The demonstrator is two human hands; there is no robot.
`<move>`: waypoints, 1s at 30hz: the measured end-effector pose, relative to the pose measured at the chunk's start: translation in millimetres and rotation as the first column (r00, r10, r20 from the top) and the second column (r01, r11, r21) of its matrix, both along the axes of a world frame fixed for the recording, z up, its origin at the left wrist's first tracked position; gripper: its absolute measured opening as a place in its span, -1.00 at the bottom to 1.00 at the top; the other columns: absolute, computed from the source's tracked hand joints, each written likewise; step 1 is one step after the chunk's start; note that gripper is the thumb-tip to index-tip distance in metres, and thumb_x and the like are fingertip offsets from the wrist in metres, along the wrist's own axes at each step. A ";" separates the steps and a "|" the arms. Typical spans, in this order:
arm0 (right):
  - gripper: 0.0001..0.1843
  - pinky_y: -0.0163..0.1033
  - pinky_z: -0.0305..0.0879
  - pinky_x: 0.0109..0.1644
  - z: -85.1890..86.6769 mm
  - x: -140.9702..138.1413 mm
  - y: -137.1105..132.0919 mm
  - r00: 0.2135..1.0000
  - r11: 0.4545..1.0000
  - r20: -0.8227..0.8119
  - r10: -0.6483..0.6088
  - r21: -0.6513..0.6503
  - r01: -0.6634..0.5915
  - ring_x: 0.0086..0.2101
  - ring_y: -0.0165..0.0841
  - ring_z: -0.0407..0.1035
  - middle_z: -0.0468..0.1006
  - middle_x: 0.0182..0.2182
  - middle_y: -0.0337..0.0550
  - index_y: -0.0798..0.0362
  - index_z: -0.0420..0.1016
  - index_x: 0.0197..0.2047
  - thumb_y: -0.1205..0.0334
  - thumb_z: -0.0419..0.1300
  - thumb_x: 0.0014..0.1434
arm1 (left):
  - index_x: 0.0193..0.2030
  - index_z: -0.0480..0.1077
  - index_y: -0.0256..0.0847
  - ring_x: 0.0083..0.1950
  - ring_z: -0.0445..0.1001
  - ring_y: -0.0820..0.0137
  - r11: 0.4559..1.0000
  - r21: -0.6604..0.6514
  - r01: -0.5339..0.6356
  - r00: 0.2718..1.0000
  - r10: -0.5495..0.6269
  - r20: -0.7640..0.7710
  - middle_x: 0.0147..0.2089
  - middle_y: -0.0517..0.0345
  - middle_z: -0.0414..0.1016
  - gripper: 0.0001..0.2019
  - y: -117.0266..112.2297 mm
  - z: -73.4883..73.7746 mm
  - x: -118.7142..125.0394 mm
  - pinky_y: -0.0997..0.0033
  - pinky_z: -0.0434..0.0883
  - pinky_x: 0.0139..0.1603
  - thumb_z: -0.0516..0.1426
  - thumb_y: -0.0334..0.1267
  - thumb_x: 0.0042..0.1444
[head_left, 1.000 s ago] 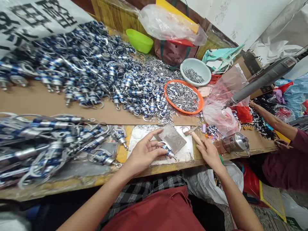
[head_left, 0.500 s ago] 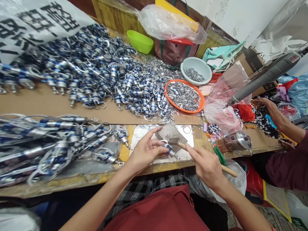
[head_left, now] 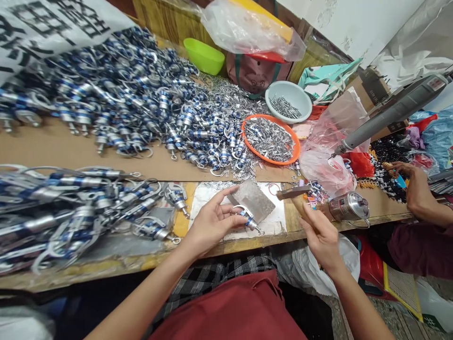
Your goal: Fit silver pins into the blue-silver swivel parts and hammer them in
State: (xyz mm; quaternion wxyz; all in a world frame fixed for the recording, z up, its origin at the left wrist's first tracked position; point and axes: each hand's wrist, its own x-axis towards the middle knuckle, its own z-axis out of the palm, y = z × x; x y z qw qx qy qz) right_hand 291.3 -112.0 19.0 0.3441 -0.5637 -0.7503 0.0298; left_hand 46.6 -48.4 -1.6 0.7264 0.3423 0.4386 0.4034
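Observation:
Between the fingers of my left hand is a small blue-and-silver metal fitting with a curved strip and an eyelet end. It is held at the near edge of a flat grey metal block, which lies on white paper on the bench. My right hand is closed around the wooden handle of a hammer. The hammer head is raised to the right of the block, apart from the fitting.
Finished-looking fittings are heaped at the back left, with more fittings nearer me. An orange basket and a pale bowl hold small metal parts. A grey electric screwdriver hangs at right, near a co-worker's hand and a metal mug.
My right hand has lifted the hammer off the block and swung it to the right. My left hand keeps the fitting in place. The co-worker's hand has shifted.

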 end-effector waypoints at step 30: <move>-0.71 -0.31 0.25 -0.10 -16.8 -49.5 129.0 0.844 0.933 0.535 -0.034 -0.286 0.218 -0.14 -0.33 0.37 0.52 -0.18 -0.11 0.04 0.50 -0.18 0.39 -0.04 0.22 | -0.59 0.50 -0.17 -0.39 0.39 0.45 0.799 0.601 0.037 0.917 0.212 -0.338 -0.45 0.17 0.40 -0.95 -0.6 -9.1 0.0 0.52 0.35 -0.44 0.27 -0.30 -0.20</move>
